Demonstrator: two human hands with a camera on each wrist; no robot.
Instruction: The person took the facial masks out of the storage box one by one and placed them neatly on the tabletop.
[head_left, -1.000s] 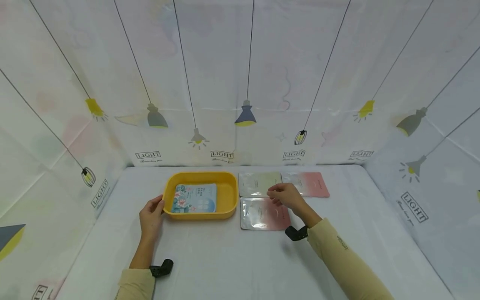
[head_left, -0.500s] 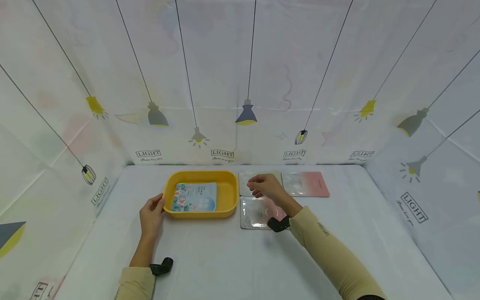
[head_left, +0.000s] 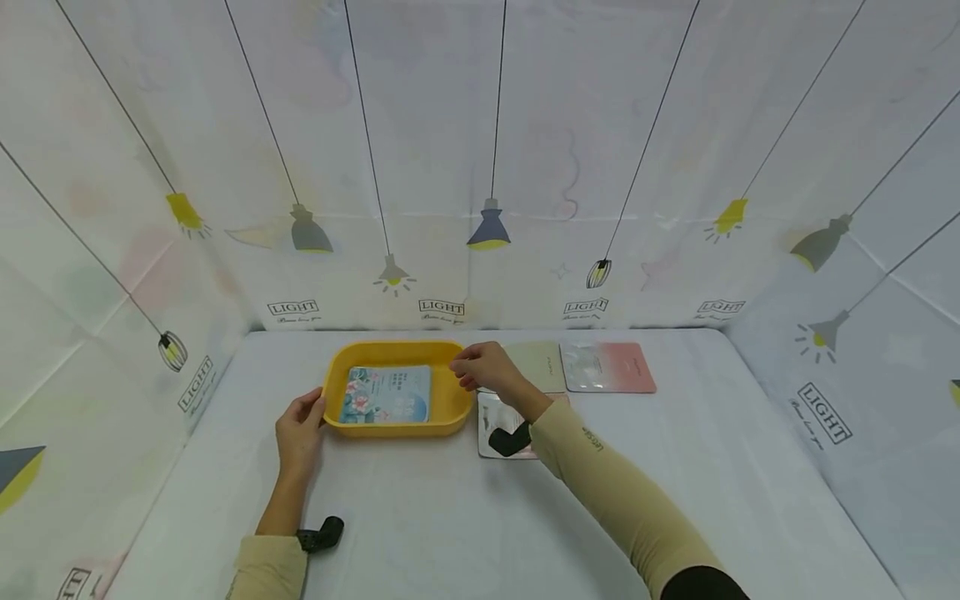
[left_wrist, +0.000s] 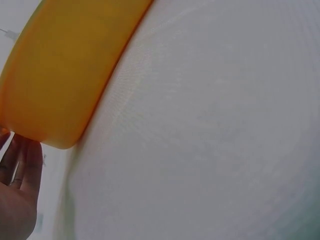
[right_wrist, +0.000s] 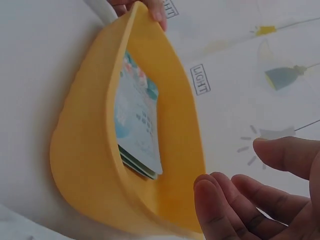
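A yellow plastic tray [head_left: 397, 431] stands on the white-covered table, left of centre. Inside it lies a small stack of flat sachets, the top one a blue floral sachet [right_wrist: 135, 115]. My left hand [head_left: 298, 429] holds the tray's left end, its fingers against the outer wall and its thumb at the rim. Over the right end of the tray hovers my right hand [head_left: 491, 371], fingers loosely bent, thumb apart, nothing between them. Beneath that arm are a green-and-silver sachet [head_left: 542, 367] and a nearer pink-and-silver sachet [head_left: 491, 412], both partly hidden.
Another pink-and-silver sachet [head_left: 626, 367] lies at the right end of the back row. Behind the table hangs a pale curtain [head_left: 420, 167] printed with lamps. Each wrist carries a black camera [head_left: 321, 536].
My right hand has moved left from over the sachets to the tray's right end. The left hand, tray and sachets have stayed in place.
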